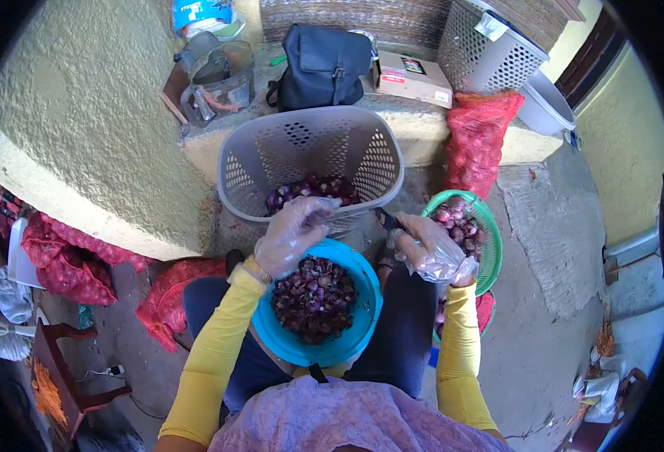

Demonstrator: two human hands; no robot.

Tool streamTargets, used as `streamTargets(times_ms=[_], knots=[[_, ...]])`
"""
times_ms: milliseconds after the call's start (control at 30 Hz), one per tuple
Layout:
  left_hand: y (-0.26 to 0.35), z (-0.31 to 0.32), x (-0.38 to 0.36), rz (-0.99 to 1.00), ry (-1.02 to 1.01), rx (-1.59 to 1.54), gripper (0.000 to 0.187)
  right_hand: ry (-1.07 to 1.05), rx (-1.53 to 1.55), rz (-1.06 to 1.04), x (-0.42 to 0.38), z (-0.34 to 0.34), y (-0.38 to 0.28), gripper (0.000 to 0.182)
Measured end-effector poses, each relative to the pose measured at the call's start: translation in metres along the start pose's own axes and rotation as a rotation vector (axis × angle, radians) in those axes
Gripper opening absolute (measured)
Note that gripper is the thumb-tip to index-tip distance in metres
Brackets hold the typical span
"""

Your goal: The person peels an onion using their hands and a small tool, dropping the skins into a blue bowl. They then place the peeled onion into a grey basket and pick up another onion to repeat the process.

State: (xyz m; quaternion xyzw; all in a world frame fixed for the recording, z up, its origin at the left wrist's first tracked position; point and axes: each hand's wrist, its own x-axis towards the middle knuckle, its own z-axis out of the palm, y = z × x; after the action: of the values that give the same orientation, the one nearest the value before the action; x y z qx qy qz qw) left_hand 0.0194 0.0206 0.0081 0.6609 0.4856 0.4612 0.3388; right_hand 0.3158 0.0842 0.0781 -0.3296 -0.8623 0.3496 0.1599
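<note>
My left hand (293, 237), in a clear plastic glove, is over the near rim of the grey laundry basket (230, 188). Its thumb and fingers are apart, with nothing visible between them. Purple onions (313, 192) lie in the bottom of that basket. In my gloved right hand (428, 250) is a small knife (384, 219), dark and partly hidden by the fingers. Between my knees stands a blue basin (264, 331) full of dark onion skins (313, 301). Beside my right hand, more onions (460, 226) fill a green basket (496, 260).
A red mesh sack (482, 143) of onions leans against the ledge at the right. More red sacks (68, 264) lie at the left near a wooden stool (53, 377). On the ledge are a black backpack (324, 68), a cardboard box (413, 79) and a tall grey basket (482, 49).
</note>
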Motion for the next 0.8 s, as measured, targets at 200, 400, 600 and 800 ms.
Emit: streamTargets(times_ms=[200,400,600,800], knots=[[0.038,0.036,-0.024,0.047,0.153,-0.082,0.026,0.209,-0.105,-0.012,-0.017,0.027,-0.013,0.023],[0.030,0.018,-0.045,0.021,0.241,0.175,0.025,0.252,-0.193,0.015,-0.014,0.041,-0.040,0.026],[0.013,0.004,-0.062,-0.116,-0.084,0.269,0.029,0.269,-0.332,-0.017,-0.020,0.052,-0.040,0.032],[0.001,0.013,-0.067,-0.138,-0.397,0.355,0.036,0.195,-0.328,0.193,-0.030,0.024,-0.039,0.049]])
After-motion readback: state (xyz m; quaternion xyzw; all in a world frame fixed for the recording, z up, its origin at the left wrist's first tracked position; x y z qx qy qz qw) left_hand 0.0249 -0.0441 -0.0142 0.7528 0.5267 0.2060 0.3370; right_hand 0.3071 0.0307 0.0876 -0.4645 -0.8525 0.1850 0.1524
